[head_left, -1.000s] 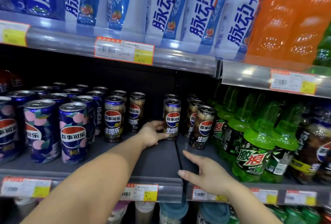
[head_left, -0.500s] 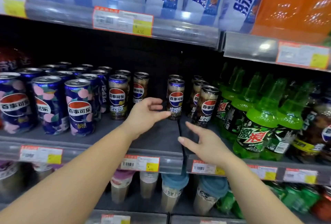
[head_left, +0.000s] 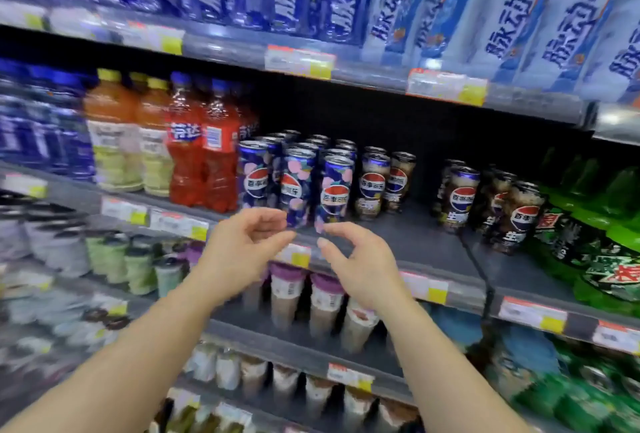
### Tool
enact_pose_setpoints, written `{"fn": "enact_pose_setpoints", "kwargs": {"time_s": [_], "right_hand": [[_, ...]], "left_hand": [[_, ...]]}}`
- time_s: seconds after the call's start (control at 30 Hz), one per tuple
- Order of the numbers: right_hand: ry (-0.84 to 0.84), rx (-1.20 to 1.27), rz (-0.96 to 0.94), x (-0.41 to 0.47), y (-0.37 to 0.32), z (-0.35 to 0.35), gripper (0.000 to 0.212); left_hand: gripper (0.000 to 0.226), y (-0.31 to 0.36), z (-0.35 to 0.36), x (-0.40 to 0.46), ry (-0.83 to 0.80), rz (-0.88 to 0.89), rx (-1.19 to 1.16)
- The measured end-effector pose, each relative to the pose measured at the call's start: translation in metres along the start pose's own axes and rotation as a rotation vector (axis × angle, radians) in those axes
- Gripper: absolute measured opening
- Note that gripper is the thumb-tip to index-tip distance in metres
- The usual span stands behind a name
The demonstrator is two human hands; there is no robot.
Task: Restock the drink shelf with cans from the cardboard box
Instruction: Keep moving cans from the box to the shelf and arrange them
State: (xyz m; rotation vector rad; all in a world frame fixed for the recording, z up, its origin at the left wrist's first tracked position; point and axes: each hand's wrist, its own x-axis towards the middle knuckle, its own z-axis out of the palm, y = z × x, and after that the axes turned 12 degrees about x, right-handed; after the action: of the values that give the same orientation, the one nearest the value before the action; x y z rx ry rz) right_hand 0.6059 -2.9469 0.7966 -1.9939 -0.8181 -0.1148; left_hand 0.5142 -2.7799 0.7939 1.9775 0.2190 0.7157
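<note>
The slim blue metal cans with pink blotches (head_left: 294, 186) look glossy, with bright bare-metal rims. The red clear-plastic bottles (head_left: 201, 162) shine wetly, while the dark grey shelf board (head_left: 415, 245) looks matt and smooth. Its paper price tags (head_left: 535, 313) sit behind a shiny plastic strip.

A bare stretch of shelf floor (head_left: 426, 242) is seen between the brown cans (head_left: 384, 183) and the dark cans (head_left: 485, 204). Access is flanked by blue floral cans (head_left: 294, 186) leftward, green bottles (head_left: 595, 231) rightward, and capped by the upper shelf rail (head_left: 346, 68).
</note>
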Motion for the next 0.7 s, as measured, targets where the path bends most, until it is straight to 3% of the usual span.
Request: {"fn": "enact_pose_setpoints", "kwargs": {"time_s": [0.3,0.5,0.7], "right_hand": [[-0.412,0.057,-0.153,-0.040,-0.188,0.298,0.041],[-0.644,0.070,-0.291,-0.051,-0.286,0.455,0.043],[-0.765,-0.073,-0.495,-0.041,-0.351,0.625,0.061]], "left_hand": [[0.030,-0.109,-0.321,-0.142,0.290,-0.247,0.345],[0.036,-0.174,-0.473,-0.208,0.444,-0.497,0.647],[0.076,-0.254,-0.590,-0.222,0.301,-0.817,1.217]]}}
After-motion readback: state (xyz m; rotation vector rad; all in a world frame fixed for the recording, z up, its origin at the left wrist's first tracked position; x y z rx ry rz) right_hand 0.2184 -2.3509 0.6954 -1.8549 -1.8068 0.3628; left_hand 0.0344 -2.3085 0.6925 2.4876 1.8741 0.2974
